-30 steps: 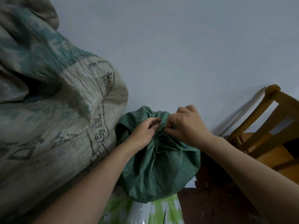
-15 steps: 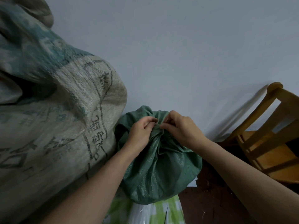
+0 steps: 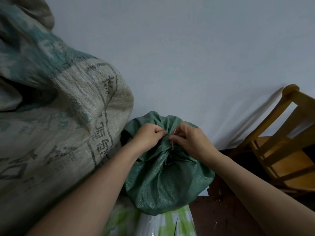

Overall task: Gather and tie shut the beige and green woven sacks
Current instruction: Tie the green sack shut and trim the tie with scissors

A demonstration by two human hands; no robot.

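Observation:
A full green woven sack [image 3: 163,183] stands low in the middle, its mouth gathered into a bunch at the top. My left hand [image 3: 148,137] pinches the bunched neck from the left. My right hand [image 3: 190,140] pinches it from the right, with a thin pale tie [image 3: 173,143] showing between the fingertips of both hands. A big beige woven sack [image 3: 64,133] with teal print and dark lettering fills the left side and leans against the green one.
A wooden chair [image 3: 281,143] stands at the right against the pale wall [image 3: 187,57]. A green-and-white patterned bag [image 3: 172,223] lies under the green sack. Dark reddish floor [image 3: 221,215] shows at the lower right.
Both hands stay on the green sack's neck. My right hand's fingers have shifted and a thin pale tie now shows between the fingertips.

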